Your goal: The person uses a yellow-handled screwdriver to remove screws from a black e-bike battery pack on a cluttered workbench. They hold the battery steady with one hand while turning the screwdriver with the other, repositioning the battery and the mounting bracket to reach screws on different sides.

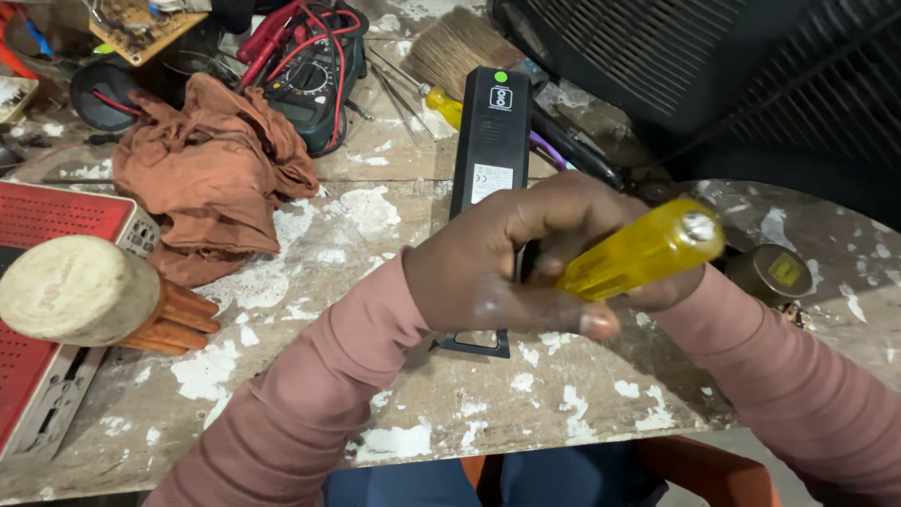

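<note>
Spanning the view, a paint-flecked bench carries a slim black box lying flat. Left hand grasps a glossy yellow handle above it; right hand, mostly hidden, apparently grips underneath. Rumpled rag sits leftward, apart.

**Both hands closed together at centre**

I saw both forearms come in from the lower edge, sleeved in dusty pink, and meet near the middle of the view. My left hand lay in front, back of the hand up, its fingers curled over and the thumb stretched out to the right, nail showing. My right hand sat mostly hidden behind the left, only a part of it visible, curled in a grip. The wrists angled inward, the hands pressed close against each other.
</note>
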